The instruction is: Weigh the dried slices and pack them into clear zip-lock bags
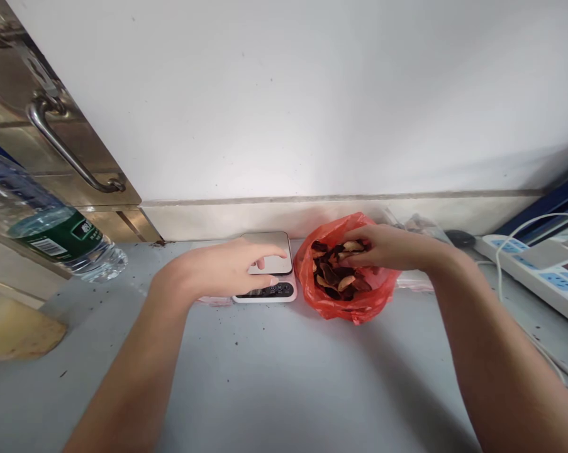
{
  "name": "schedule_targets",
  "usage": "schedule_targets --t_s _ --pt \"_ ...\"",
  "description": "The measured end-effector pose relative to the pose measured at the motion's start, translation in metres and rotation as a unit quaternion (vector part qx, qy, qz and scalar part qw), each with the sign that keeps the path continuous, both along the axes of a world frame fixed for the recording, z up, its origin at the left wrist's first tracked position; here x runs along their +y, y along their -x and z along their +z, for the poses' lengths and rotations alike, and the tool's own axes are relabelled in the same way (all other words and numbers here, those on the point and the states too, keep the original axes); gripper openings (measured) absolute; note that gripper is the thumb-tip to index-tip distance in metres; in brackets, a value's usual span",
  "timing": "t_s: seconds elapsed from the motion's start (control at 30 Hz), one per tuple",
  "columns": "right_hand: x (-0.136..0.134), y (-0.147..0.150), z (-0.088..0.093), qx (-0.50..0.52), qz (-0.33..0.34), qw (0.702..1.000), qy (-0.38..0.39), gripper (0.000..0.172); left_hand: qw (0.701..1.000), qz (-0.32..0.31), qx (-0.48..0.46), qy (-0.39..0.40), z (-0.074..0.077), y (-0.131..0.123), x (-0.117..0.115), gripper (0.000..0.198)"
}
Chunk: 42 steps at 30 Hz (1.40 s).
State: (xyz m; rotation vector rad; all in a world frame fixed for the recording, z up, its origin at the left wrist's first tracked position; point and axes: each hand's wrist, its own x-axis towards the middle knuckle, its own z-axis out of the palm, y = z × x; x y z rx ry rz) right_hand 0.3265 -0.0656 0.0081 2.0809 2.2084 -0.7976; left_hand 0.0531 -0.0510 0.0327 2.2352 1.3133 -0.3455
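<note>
Pinch dried pieces [346, 282] gently with half-curled right hand [382, 245] (can't tell if gripping), without leaning half-open, seemingly empty left hand [229, 267] on scale [278, 267].

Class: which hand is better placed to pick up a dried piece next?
Probably the right hand: it reaches into the red bag, at the dried pieces, while the left hand is over the scale, outside the bag.
</note>
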Motion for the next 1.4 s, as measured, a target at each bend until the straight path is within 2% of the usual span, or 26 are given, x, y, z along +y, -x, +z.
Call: schedule_targets --t_s 0.13,0.23,0.3,0.43,0.57,0.73,0.83,1.0,1.07,1.13,1.2,1.27,1.4 --pt "-0.006 -0.001 0.009 0.019 0.011 1.000 0.001 0.034 1.000 -0.002 0.002 -0.017 0.000 0.004 0.003 0.065" --pt "-0.012 0.004 0.019 0.063 0.028 0.998 0.001 0.027 1.000 -0.005 0.006 -0.019 0.003 0.010 0.008 0.064" --pt "-0.014 0.012 0.024 0.107 0.039 0.993 -0.007 0.021 1.000 -0.003 0.001 -0.021 0.005 0.016 0.012 0.064" --pt "-0.008 0.041 0.026 0.171 0.042 0.983 -0.046 0.022 0.999 0.040 0.000 -0.031 0.006 0.033 0.021 0.066" --pt "0.010 0.082 0.018 0.170 0.034 0.982 -0.073 0.010 0.997 0.076 0.017 -0.031 0.003 0.046 0.027 0.067" --pt "0.034 0.121 -0.003 0.126 0.011 0.991 -0.039 0.026 0.996 0.076 0.030 -0.019 -0.009 0.053 0.038 0.070" --pt "0.041 0.129 -0.014 0.119 -0.001 0.992 -0.032 0.027 0.997 0.071 0.035 -0.012 -0.014 0.054 0.044 0.071" --pt "0.045 0.127 -0.024 0.157 0.000 0.988 -0.006 0.013 0.996 0.060 0.057 -0.023 -0.015 0.047 0.048 0.067" --pt "0.046 0.123 -0.026 0.198 -0.003 0.980 0.018 0.020 0.997 0.053 0.054 -0.022 -0.018 0.044 0.049 0.066" --pt "0.046 0.120 -0.026 0.214 -0.018 0.976 0.027 0.035 0.997 0.048 0.048 -0.023 -0.023 0.043 0.051 0.065" --pt "0.045 0.116 -0.025 0.193 -0.032 0.981 0.012 0.056 0.998 0.044 0.045 -0.026 -0.027 0.043 0.052 0.065" --pt "0.045 0.114 -0.023 0.166 -0.033 0.986 -0.001 0.068 0.998 0.041 0.045 -0.035 -0.029 0.043 0.052 0.064" --pt "0.044 0.109 -0.022 0.145 -0.032 0.989 -0.008 0.062 0.997 0.051 0.037 -0.039 -0.028 0.047 0.053 0.059"
